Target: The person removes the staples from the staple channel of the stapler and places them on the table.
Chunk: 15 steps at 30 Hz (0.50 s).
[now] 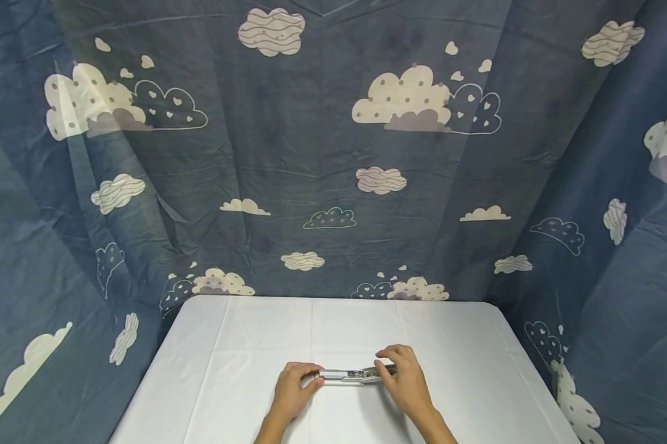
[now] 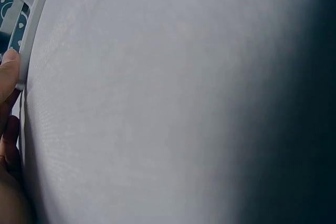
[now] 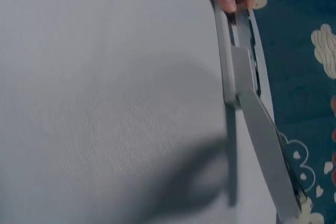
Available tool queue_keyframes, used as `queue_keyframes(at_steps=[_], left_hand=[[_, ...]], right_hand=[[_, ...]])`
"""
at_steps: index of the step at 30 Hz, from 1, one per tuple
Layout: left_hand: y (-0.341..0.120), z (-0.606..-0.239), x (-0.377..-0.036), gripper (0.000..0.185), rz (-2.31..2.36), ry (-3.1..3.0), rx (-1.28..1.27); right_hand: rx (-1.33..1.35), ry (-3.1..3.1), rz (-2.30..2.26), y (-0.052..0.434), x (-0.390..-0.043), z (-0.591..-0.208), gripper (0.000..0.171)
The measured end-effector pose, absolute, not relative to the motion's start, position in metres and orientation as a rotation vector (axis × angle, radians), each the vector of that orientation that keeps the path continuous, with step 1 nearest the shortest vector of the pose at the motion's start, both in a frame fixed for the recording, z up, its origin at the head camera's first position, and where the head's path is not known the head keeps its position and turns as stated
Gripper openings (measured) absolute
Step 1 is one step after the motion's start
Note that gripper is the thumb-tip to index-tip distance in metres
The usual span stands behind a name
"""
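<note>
A long silver-grey hinged folding piece [image 1: 339, 375] lies left to right over the white table, its right section [image 3: 265, 150] angled up from the flat section [image 3: 226, 56] at a joint. At its left end, my left hand [image 1: 293, 390] pinches the flat section between thumb and fingers. In the left wrist view, the thumb [image 2: 8, 74] presses along the near edge of the piece. My right hand [image 1: 404, 377] is at the right section, bent thumb and index finger apart and overlapping it in the head view. Only slivers of its fingers [image 3: 334, 129] show in the right wrist view.
A white tabletop [image 1: 244, 333] with fold creases spreads under both hands. Dark blue fabric [image 1: 289, 142] with a cloud print hangs behind the table and along both sides. Shadows of the hands and the piece fall on the table.
</note>
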<state>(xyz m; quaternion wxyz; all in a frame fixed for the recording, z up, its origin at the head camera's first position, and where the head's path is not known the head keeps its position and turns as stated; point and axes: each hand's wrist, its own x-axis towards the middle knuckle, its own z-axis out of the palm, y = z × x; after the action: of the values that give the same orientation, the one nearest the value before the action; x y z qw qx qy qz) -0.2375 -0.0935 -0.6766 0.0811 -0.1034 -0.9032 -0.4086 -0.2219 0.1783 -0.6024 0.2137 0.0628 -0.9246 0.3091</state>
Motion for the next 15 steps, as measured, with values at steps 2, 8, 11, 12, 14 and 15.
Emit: queue_keyframes(at_steps=[2,8,11,12,14,15], left_hand=[[-0.094,-0.676,-0.238,0.024,-1.219,-2.704,-0.302],[-0.095,-0.676,-0.238,0.023,-1.221,-2.706,-0.288],[-0.094,-0.677,-0.238,0.023,-1.221,-2.701,-0.290],[-0.093,-0.676,-0.238,0.023,-1.221,-2.699,-0.287],[-0.093,-0.676,-0.238,0.023,-1.227,-2.701,-0.286],[-0.093,-0.676,-0.238,0.023,-1.231,-2.701,-0.283]], right_hand=[[0.205,-2.565,0.846,0.170,-0.222,-0.605,0.011],[0.294,-2.545,0.763,0.149,-0.223,-0.613,0.011],[0.310,-2.534,0.724,0.141,-0.224,-0.616,0.012],[0.308,-2.535,0.715,0.139,-0.224,-0.617,0.012],[0.305,-2.547,0.705,0.136,-0.224,-0.619,0.012],[0.298,-2.559,0.702,0.135,-0.224,-0.619,0.011]])
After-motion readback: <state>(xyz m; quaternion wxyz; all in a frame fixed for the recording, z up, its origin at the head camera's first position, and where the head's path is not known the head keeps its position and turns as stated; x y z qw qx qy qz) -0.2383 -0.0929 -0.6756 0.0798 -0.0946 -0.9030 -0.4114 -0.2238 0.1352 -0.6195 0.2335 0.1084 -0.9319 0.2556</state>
